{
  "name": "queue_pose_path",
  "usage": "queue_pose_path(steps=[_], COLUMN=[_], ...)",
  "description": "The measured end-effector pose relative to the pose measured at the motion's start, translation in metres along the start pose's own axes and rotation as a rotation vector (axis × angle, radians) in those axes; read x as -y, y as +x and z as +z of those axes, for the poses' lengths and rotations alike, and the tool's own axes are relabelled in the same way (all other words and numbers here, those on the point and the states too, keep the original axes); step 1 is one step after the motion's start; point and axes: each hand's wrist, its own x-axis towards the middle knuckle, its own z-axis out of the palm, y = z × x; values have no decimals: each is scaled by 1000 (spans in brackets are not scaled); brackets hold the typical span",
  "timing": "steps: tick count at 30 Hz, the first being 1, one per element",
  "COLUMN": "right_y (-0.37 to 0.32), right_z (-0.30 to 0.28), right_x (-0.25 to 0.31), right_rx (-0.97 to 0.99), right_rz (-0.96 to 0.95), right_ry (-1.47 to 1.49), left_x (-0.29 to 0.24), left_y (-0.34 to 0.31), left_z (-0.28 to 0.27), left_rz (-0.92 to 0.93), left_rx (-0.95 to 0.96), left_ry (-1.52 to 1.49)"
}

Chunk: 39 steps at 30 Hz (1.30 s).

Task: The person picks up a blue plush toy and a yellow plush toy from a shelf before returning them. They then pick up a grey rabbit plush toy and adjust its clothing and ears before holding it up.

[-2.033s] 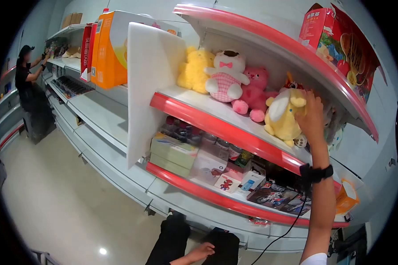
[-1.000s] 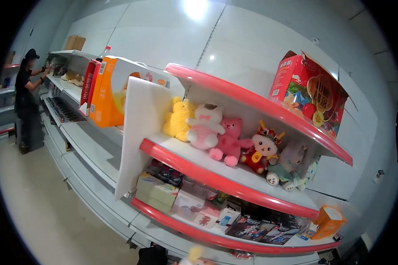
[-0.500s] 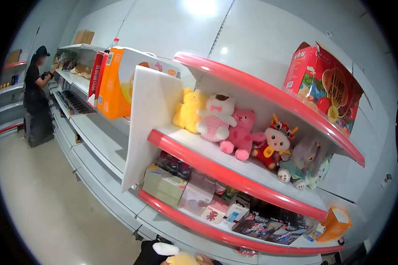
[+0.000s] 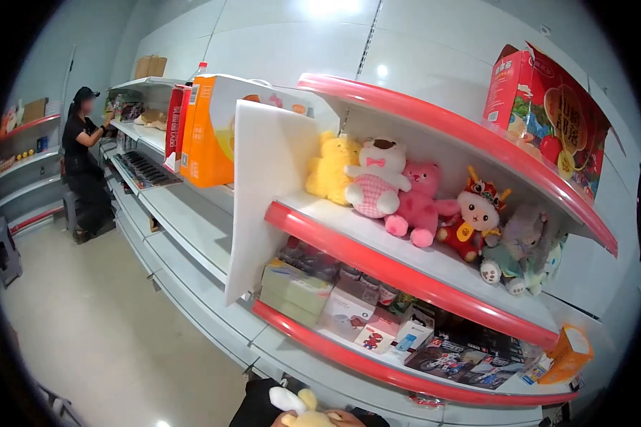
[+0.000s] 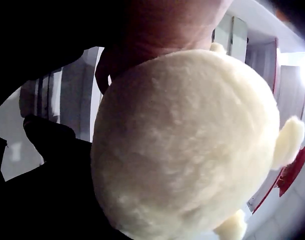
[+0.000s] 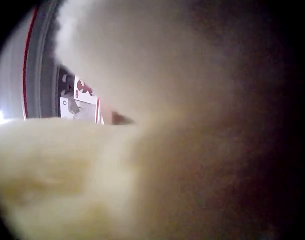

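At the bottom edge of the head view, a pale yellow plush toy (image 4: 310,418) with a white ear is held between both hands over the person's lap. My left hand (image 4: 283,418) grips one side of it; in the left wrist view the toy's round, fuzzy body (image 5: 187,145) fills the middle, with the left hand (image 5: 167,30) along its top. My right hand (image 4: 347,419) holds the other side. Blurred plush (image 6: 52,170) covers most of the right wrist view, where only a small bit of a finger (image 6: 112,117) shows. The head view cuts off the toy's lower part.
On the red-edged shelf (image 4: 406,277) ahead sit several plush toys, among them a pink bear (image 4: 420,203) and a dragon-hatted one (image 4: 470,217). Boxed goods (image 4: 441,359) line the shelf below. A red box (image 4: 548,114) stands on top. Another person (image 4: 85,156) is at far left.
The right hand took the yellow plush toy off the shelf and brought it down to the lap, where the left hand now holds it too. The dragon-hatted toy behind it is uncovered.
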Motion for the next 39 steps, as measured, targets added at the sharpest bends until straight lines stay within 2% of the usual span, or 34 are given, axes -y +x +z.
queue_pose_path(steps=[5,8,9,11,12,14,18,21,23,24,26,27,29,30,32,33,34,35,36,38,39], right_y=[4,9,-6,-47,-36,-6,-11,-11,-42,-41,-31,-23,-5,1,14,22,34,46,58,76,80], right_z=[-2,-16,1,50,37,4,17,25,42,40,28,15,-12,-16,-18,-21,-25,-30,-36,-46,-48], right_x=[-12,-40,-17,49,35,-4,20,24,40,38,33,19,-15,-15,-11,-20,-35,-50,-68,-102,-107], right_rx=[-25,-44,-40,-206,-206,-66,-30,76,-26,-27,-17,-20,143,140,222,224,204,183,187,102,63], right_rz=[-8,-63,-59,-188,-186,106,160,79,-502,-499,-117,-114,-289,-284,-187,-181,-43,97,109,-5,51], right_ry=[18,17,16,-37,-36,266,273,154,-146,-145,206,207,-111,-109,-418,-414,-363,-311,-305,-379,-444], left_x=[5,9,9,12,13,15,14,18,19,19,18,16,13,10,33,41,42,44,50,20,39], left_y=[-5,-4,-5,-6,-6,-6,-8,-6,-5,-5,-6,-7,-10,-13,12,23,27,30,27,-1,19], left_z=[4,6,6,5,4,3,1,1,2,3,4,5,7,9,-17,-28,-32,-35,-38,-21,-42], left_rz=[-11,-12,-10,-9,-9,-9,-15,-16,-18,-18,-19,-20,-18,-16,8,38,34,147,255,191,327], left_rx=[-3,-10,-11,-16,-19,-27,-37,-38,-43,-42,-45,-47,-53,-61,-92,-123,-128,-138,-150,-245,-221], left_ry=[-11,-13,-12,-12,-13,-15,-14,-15,-13,-13,-6,-3,0,8,71,135,133,120,105,241,282])
